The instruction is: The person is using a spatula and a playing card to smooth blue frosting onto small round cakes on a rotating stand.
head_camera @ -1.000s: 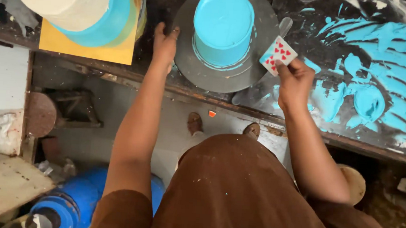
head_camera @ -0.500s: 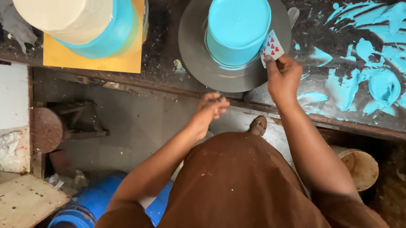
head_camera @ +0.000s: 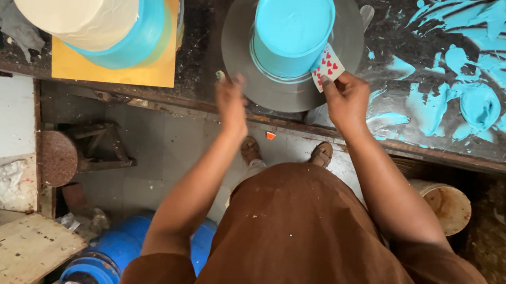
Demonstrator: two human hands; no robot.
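A round cake covered in turquoise icing [head_camera: 293, 29] stands on a grey turntable [head_camera: 241, 52] on the dark worktop. My right hand [head_camera: 344, 98] holds a playing card [head_camera: 328, 66] with red hearts, its edge pressed against the cake's lower right side. My left hand [head_camera: 231, 96] reaches the turntable's near left rim, fingers curled at its edge; whether it grips the rim I cannot tell.
A taller cream and turquoise cake [head_camera: 90, 12] sits on a yellow board [head_camera: 112, 70] at the left. Smeared turquoise icing [head_camera: 470, 86] covers the worktop at the right. Below are a blue drum [head_camera: 115, 251], a small stool [head_camera: 68, 156] and a bucket [head_camera: 447, 203].
My left hand left the turntable rim, dropped towards my lap, and has now come back up to the rim. My right hand has kept the card against the cake.
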